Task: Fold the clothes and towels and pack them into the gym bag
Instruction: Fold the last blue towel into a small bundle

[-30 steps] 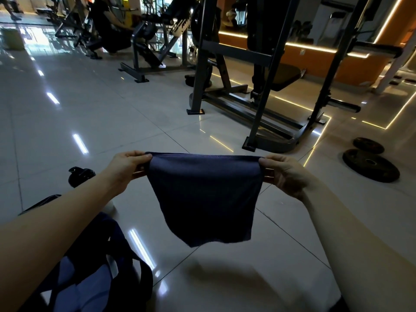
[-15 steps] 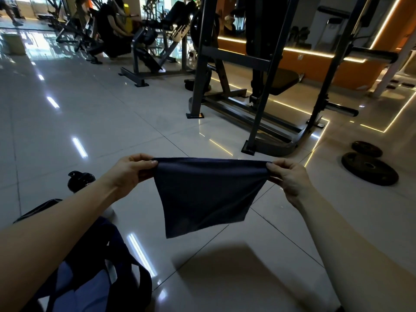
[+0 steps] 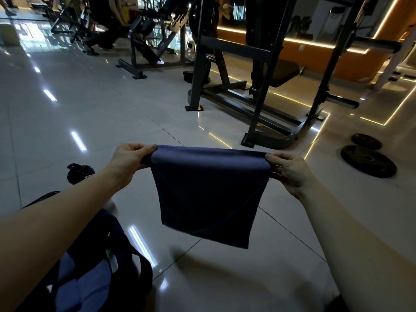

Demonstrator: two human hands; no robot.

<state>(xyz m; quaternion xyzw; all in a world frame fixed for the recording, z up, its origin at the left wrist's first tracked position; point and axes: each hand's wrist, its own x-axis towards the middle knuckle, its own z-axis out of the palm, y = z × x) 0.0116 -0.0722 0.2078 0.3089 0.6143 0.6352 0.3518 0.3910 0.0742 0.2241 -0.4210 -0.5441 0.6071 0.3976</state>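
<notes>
A dark blue towel (image 3: pixel 208 194) hangs folded in the air in front of me, above the tiled floor. My left hand (image 3: pixel 130 157) pinches its top left corner and my right hand (image 3: pixel 290 171) pinches its top right corner, keeping the top edge taut. The lower edge hangs free and slants down to the right. A dark navy gym bag (image 3: pixel 96 266) sits open on the floor at the lower left, under my left forearm, with lighter blue fabric showing inside.
A black-capped bottle (image 3: pixel 80 173) stands on the floor behind the bag. A dark steel rack (image 3: pixel 254 91) rises straight ahead. Two black weight plates (image 3: pixel 368 161) lie on the floor at the right. More gym machines and a person are far back left.
The hanging part of the towel has swung, and its low corner is now at the right instead of the left. Both hands keep hold of the top corners at about the same height.
</notes>
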